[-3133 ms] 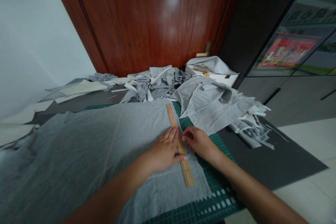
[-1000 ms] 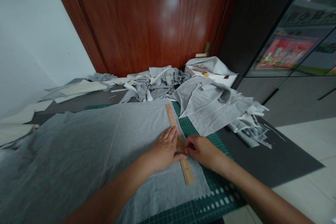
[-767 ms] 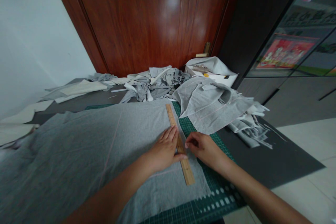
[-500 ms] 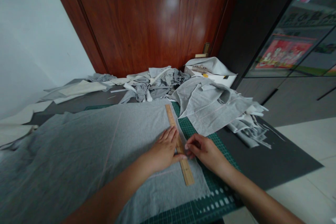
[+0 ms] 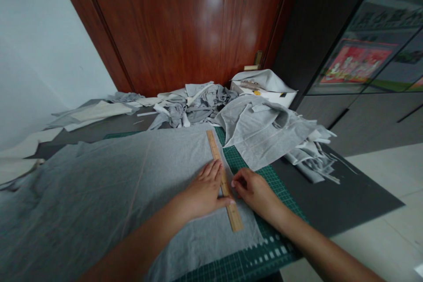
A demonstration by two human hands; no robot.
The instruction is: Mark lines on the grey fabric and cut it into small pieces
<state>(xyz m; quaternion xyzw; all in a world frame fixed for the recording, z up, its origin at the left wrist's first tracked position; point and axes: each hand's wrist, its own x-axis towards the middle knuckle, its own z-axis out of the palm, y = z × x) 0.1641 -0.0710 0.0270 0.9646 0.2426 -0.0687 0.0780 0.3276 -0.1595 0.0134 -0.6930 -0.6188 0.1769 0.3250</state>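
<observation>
A wooden ruler (image 5: 235,218) lies on a wide sheet of grey fabric (image 5: 178,154), close to the fabric's right edge. My left hand (image 5: 206,187) rests flat across the ruler and the fabric, fingers stretched forward and thumb out over the ruler. Just right of the ruler, my right hand (image 5: 249,187) has thumb and fingers pinched together near the fabric's edge. Whatever it pinches is hidden or too small to make out. Beneath the fabric is a green gridded cutting mat (image 5: 272,180), showing at the right and front. Faint lines run across the fabric.
Cut grey fabric pieces (image 5: 264,132) lie at the right, beside pale scraps (image 5: 319,158). A heap of scraps (image 5: 194,103) and a white box (image 5: 280,97) stand at the back by a wooden door (image 5: 172,26). Cream pieces (image 5: 99,112) lie along the left wall.
The view has shifted slightly. My right hand's fingers have drawn in a little beside the ruler, while my left hand stays flat on it.
</observation>
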